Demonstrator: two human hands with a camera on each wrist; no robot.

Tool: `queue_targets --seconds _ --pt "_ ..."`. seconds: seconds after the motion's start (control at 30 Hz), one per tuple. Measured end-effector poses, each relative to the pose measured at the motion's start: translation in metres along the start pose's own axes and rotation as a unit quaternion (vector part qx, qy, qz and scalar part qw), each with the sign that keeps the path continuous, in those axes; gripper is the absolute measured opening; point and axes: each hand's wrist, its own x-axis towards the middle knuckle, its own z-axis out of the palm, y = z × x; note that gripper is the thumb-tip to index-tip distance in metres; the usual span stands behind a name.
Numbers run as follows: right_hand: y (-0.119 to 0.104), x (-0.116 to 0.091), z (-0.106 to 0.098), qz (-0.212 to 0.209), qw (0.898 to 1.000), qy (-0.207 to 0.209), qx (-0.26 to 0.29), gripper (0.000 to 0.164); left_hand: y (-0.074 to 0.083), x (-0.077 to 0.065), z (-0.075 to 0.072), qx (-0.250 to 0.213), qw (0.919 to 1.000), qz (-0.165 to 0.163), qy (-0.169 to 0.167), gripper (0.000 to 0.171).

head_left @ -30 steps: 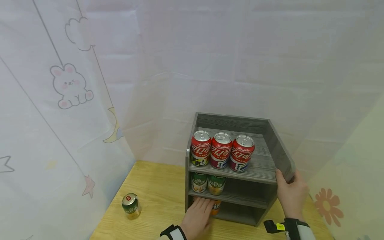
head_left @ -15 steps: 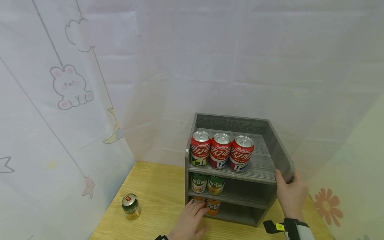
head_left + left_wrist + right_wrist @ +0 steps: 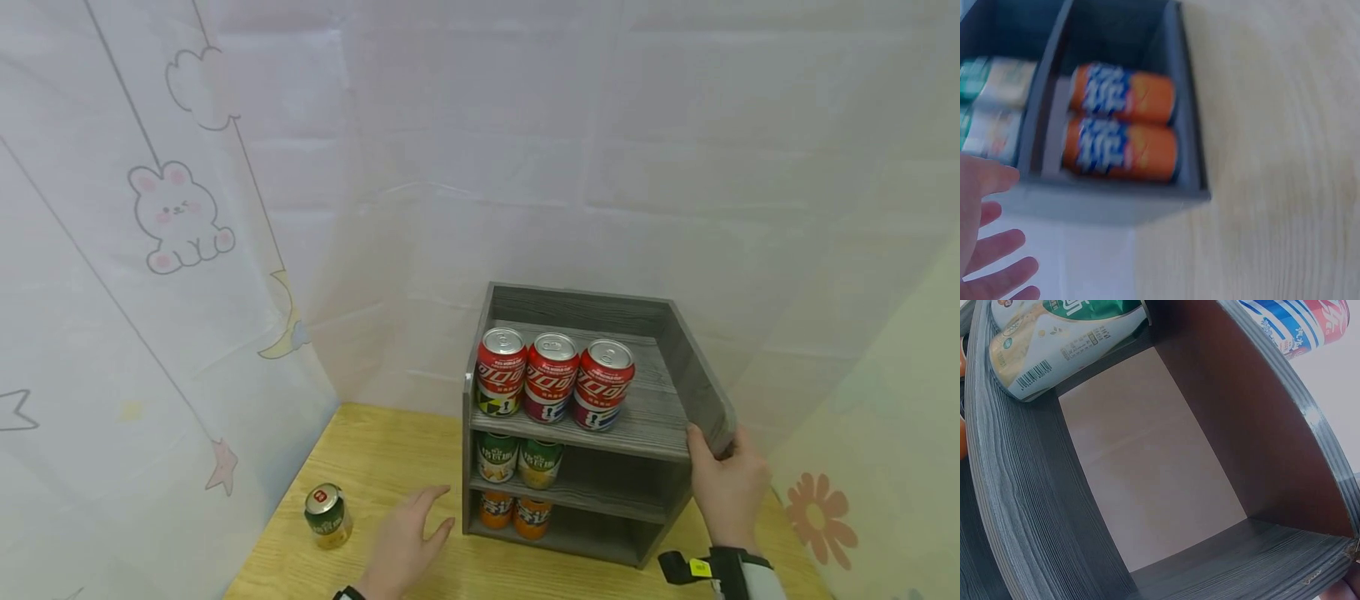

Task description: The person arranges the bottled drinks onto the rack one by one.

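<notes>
My left hand [image 3: 405,533] hovers over the table left of the grey wooden shelf [image 3: 577,496], fingers relaxed and holding nothing; the left wrist view shows its fingers [image 3: 997,250] spread. My right hand [image 3: 727,492] grips the front edge of the shelf's right side panel. Two orange cans [image 3: 532,518] stand side by side at the left of the bottom tier. Two green-and-white cans [image 3: 540,463] are on the middle tier, also at the left. Three red cola cans [image 3: 552,377] stand in a row on top. A single green-and-gold can [image 3: 328,515] stands on the table, left of my left hand.
The shelf stands on a light wooden table [image 3: 397,442]. Behind and to both sides hangs a pale printed curtain [image 3: 450,167]. In the right wrist view, the shelf's middle compartment [image 3: 1154,462] has bare space beside the green-and-white can [image 3: 1066,347].
My left hand has drawn back from the bottom tier and moved left over the table, uncovering the orange cans. My right hand stays on the side panel.
</notes>
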Motion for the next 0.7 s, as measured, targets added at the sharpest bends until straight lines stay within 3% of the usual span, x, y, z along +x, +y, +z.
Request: queue_targets --seconds 0.27,0.43,0.7 --pt "-0.001 0.0 0.0 0.008 1.0 -0.003 0.002 0.019 -0.037 -0.005 -0.037 0.037 0.9892 -0.125 0.067 0.049" --pt "-0.001 0.001 0.0 0.008 1.0 -0.003 0.004 0.019 -0.058 -0.007 -0.056 0.042 0.9808 -0.172 0.081 0.052" --pt "0.0 0.001 0.0 -0.003 1.0 0.004 0.0 0.015 -0.08 -0.011 -0.076 0.029 0.9723 -0.217 0.082 0.055"
